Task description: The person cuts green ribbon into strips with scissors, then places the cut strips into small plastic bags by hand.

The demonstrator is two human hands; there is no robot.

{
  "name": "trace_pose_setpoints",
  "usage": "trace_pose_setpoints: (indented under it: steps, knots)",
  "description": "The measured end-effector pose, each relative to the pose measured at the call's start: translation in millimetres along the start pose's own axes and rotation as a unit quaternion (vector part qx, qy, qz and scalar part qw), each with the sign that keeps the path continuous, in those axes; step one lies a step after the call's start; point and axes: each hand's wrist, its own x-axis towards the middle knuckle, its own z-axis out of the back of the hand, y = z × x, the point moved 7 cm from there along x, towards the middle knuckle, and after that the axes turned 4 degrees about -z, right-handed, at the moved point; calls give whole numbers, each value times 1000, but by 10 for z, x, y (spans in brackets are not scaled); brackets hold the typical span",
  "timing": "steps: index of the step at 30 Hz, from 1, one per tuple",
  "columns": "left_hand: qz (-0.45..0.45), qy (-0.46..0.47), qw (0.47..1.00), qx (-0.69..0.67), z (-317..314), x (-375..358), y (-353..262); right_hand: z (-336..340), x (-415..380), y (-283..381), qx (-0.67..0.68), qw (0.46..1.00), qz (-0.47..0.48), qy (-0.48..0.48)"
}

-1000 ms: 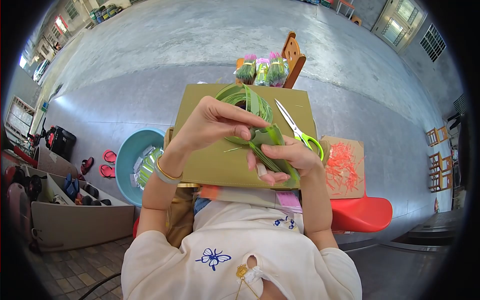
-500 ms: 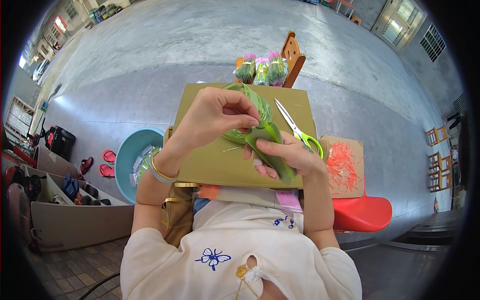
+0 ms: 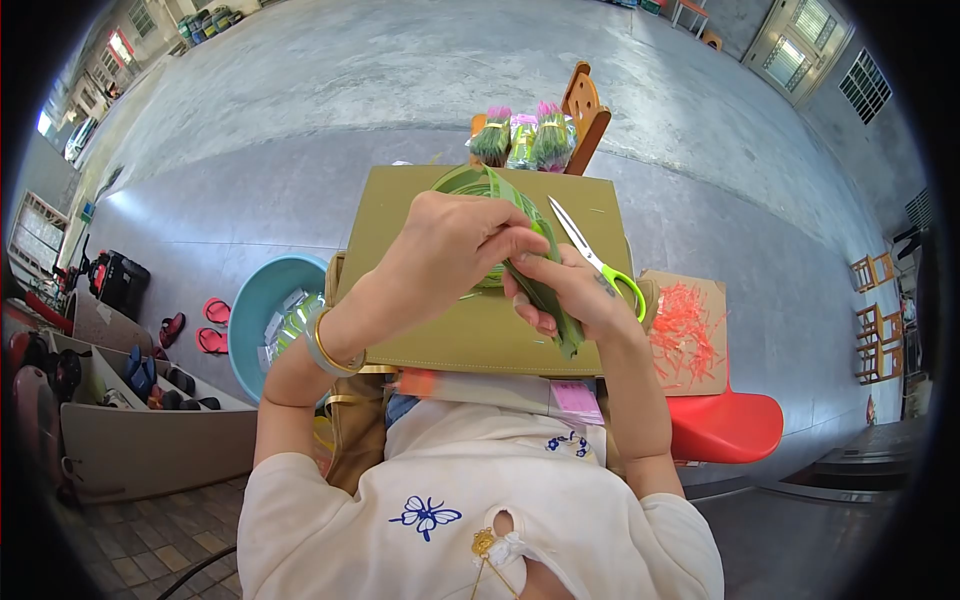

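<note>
My left hand [image 3: 445,250] and my right hand [image 3: 568,293] meet over an olive-brown board [image 3: 430,335] on my lap. Both pinch a bundle of green strips [image 3: 555,305] that sticks out below my right palm. My left fingertips press the top of the bundle against my right fingers. A coil of green ribbon [image 3: 478,185] lies on the board just beyond my left hand, partly hidden by it. Green-handled scissors [image 3: 598,262] lie on the board to the right of my right hand.
Finished green and pink bundles [image 3: 522,140] stand on a wooden chair [image 3: 588,115] beyond the board. A teal basin [image 3: 262,325] with scraps sits at the left. Red shreds lie on cardboard [image 3: 688,335] over a red stool [image 3: 725,428] at the right. Shoes and racks are at the far left.
My left hand has moved right and down over the bundle. The strips are folded tighter and narrower in my right hand, which has turned slightly upward.
</note>
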Motion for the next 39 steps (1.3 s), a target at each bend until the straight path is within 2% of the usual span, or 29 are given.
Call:
trace_pose_setpoints:
  steps: [2,5,8,11,14,17,20,23,26,28,30,31,32,35,39]
  knots:
    - [-21,-31,999,-17,-22,-17,-17,10,-7,20,6,1000,14,-11]
    - [73,-34,992,-93,-33,8,173,-47,-16,36,7,999,22,47]
    - [160,-3,967,-200,-28,75,387,-77,-53,54,61,996,37,51]
    - [182,5,959,-217,5,107,503,-21,-71,45,55,993,84,56]
    - [172,21,966,-194,11,128,516,-5,-12,-51,26,996,65,62]
    - [178,20,966,-188,29,140,605,21,15,-51,21,996,79,-30]
    - [211,30,960,-184,25,110,661,25,48,-92,-30,993,94,-65]
    - [262,-58,903,-335,17,-48,811,74,76,-155,-19,993,92,-76]
    - [316,2,925,-212,-52,-436,1015,192,34,-128,17,985,128,-118]
    - [220,196,948,-120,-378,-728,719,242,11,-95,29,977,160,-138]
    - [74,319,944,-22,-788,-1144,384,234,9,-70,30,971,184,-146]
    - [42,347,936,-29,-973,-1326,279,220,-4,-56,27,969,195,-150]
    - [-18,327,945,20,-1077,-1440,173,215,-25,-30,24,966,207,-156]
    - [-51,313,946,64,-1148,-1516,125,188,-75,17,8,965,205,-166]
    - [-66,363,929,42,-1148,-1571,16,208,-75,31,18,965,207,-163]
